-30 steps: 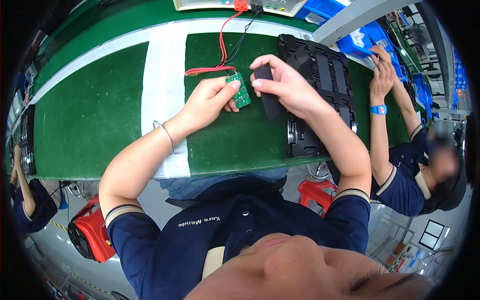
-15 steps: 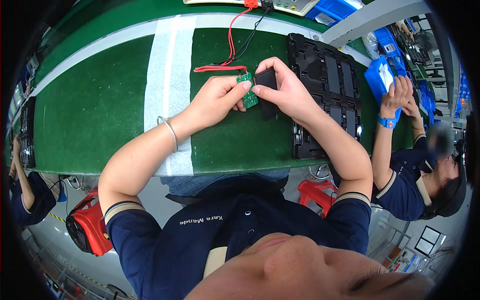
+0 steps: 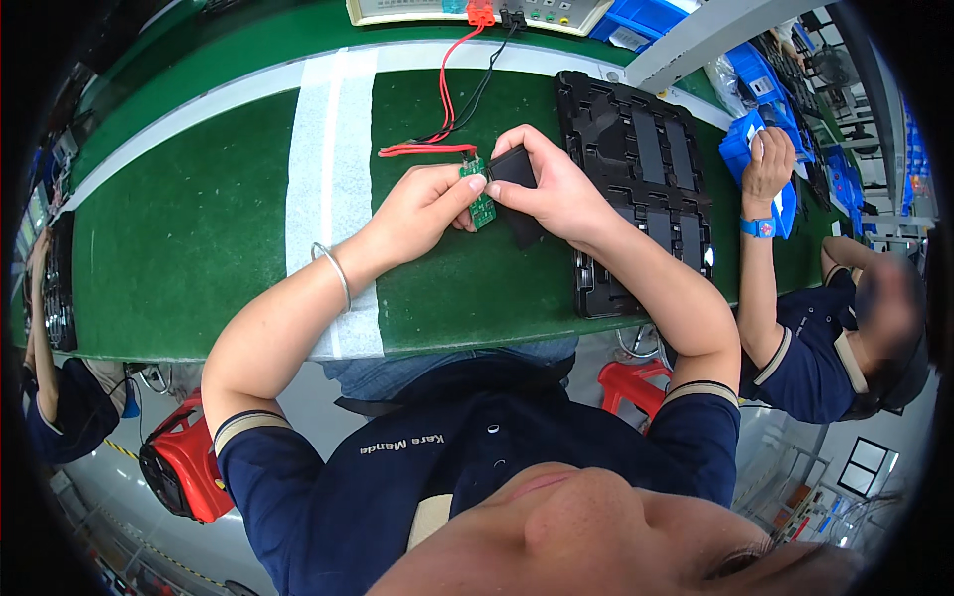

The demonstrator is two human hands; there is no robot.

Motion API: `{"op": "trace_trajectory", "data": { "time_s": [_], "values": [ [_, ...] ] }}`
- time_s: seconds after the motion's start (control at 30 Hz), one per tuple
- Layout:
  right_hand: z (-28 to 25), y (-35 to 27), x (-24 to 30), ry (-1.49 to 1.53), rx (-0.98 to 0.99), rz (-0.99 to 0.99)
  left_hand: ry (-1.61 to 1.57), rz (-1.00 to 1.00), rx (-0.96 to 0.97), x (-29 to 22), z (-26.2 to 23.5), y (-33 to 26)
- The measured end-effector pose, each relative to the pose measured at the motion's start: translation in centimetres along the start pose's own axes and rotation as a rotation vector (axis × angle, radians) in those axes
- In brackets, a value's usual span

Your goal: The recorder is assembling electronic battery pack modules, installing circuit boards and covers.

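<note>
My left hand (image 3: 434, 204) pinches a small green circuit board (image 3: 482, 204) with the thumb on top of it. Red and black wires (image 3: 437, 149) run from the board's upper end. Close on the right, my right hand (image 3: 556, 189) grips a flat black battery-like pack (image 3: 513, 169) between thumb and fingers. The pack's edge meets the board's right side, or nearly so; the exact contact is too small to tell. Both are held over the green table mat (image 3: 447, 288).
A black moulded tray (image 3: 636, 214) with dark flat pieces in its pockets lies to the right. At the back stands a bench instrument (image 3: 556, 14) with the leads plugged in. A white strip (image 3: 330, 199) crosses the mat. A co-worker's hand (image 3: 767, 169) is by blue bins (image 3: 743, 139) at the right.
The view has shifted slightly. Both my hands keep their grips, board and pack still side by side. The co-worker's raised hand has curled, and their other arm has moved away.
</note>
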State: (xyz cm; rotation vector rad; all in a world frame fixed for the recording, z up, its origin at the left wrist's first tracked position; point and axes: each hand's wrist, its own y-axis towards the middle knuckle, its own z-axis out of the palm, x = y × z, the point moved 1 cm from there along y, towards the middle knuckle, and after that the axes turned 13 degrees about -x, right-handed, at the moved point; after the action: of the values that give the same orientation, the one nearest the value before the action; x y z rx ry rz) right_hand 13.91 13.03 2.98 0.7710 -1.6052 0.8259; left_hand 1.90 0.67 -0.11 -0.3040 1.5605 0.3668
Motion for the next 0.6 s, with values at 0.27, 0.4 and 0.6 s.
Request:
{"op": "trace_trajectory", "data": {
  "time_s": [0.27,0.4,0.6],
  "values": [
    [0.3,-0.3,0.2,0.01,0.03,0.006,0.068,0.008,-0.013,0.1,-0.3,-0.1],
    [-1.4,-1.0,1.6,0.14,0.086,0.027,0.186,0.041,-0.038,0.2,0.0,0.3],
    [-9.8,2.1,3.0,-0.47,-0.478,-0.434,0.25,0.052,-0.045,-0.8,0.2,-0.4]
  ]
}}
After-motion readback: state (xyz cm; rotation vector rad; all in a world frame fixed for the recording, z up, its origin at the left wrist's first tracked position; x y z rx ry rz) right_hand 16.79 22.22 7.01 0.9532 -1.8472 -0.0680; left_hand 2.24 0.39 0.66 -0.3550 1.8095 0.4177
